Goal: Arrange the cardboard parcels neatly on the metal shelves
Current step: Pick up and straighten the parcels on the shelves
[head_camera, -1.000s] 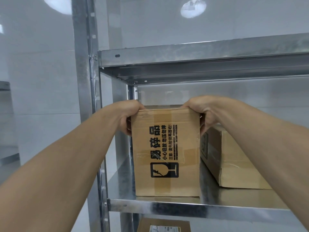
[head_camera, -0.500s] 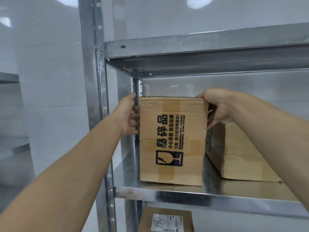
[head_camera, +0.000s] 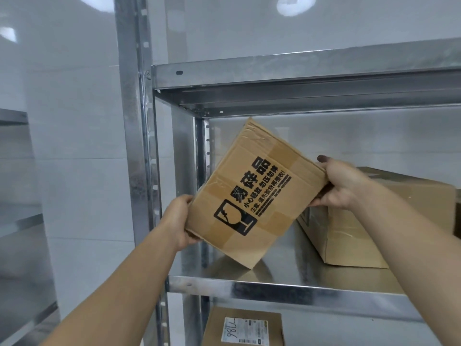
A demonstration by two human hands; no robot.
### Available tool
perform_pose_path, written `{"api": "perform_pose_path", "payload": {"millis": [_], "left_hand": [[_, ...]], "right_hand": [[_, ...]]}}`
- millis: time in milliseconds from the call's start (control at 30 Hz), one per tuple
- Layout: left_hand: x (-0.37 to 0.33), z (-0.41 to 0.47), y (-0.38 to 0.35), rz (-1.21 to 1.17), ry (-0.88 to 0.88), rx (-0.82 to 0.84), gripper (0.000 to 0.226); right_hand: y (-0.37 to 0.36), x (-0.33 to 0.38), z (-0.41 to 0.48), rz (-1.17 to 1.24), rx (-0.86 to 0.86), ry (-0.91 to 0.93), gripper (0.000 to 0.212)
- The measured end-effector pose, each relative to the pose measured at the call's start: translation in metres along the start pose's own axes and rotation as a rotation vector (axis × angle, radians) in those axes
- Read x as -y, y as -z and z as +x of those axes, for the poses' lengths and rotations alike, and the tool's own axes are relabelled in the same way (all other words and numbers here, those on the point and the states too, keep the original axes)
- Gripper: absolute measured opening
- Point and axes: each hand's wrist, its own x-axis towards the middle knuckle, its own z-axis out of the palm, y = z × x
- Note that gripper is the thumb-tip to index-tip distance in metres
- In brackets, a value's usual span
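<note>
A cardboard parcel [head_camera: 252, 193] with black print and a broken-glass mark is tilted clockwise, lifted, its lowest corner just above the metal shelf [head_camera: 287, 288]. My left hand [head_camera: 178, 221] grips its lower left corner. My right hand [head_camera: 341, 183] grips its upper right corner, thumb over the top edge. A second, larger cardboard parcel [head_camera: 354, 236] lies flat on the same shelf to the right, behind my right wrist.
The shelf's upright post [head_camera: 134, 146] stands at the left, and the shelf board above [head_camera: 299, 71] caps the bay. A labelled parcel [head_camera: 243, 328] sits on the shelf below. White tiled wall is behind; another metal unit [head_camera: 15, 171] is at far left.
The parcel stood upright on the shelf with both hands at its top sides. Now it is lifted and turned clockwise, my left hand moved down to its lower corner.
</note>
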Motion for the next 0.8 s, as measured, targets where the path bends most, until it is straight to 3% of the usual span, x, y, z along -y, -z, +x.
{"api": "perform_pose_path", "payload": {"millis": [67, 233, 433, 633, 800], "left_hand": [[-0.004, -0.001, -0.002, 0.0, -0.021, -0.018, 0.012], [-0.015, -0.005, -0.009, 0.039, -0.052, -0.051, 0.008], [-0.033, -0.005, -0.021, 0.206, -0.127, -0.101, 0.01], [-0.046, -0.004, -0.026, 0.37, -0.177, -0.118, 0.012], [-0.05, -0.003, -0.028, 0.455, -0.195, -0.114, 0.012]], "right_hand": [[0.002, -0.004, -0.001, -0.078, -0.028, 0.084, 0.035], [0.028, -0.01, -0.002, -0.6, -0.093, 0.281, 0.037], [0.045, -0.032, -0.003, -0.781, -0.027, 0.273, 0.044], [0.046, -0.052, 0.002, -0.67, 0.019, 0.165, 0.029], [0.041, -0.058, 0.003, -0.444, 0.027, 0.108, 0.031]]}}
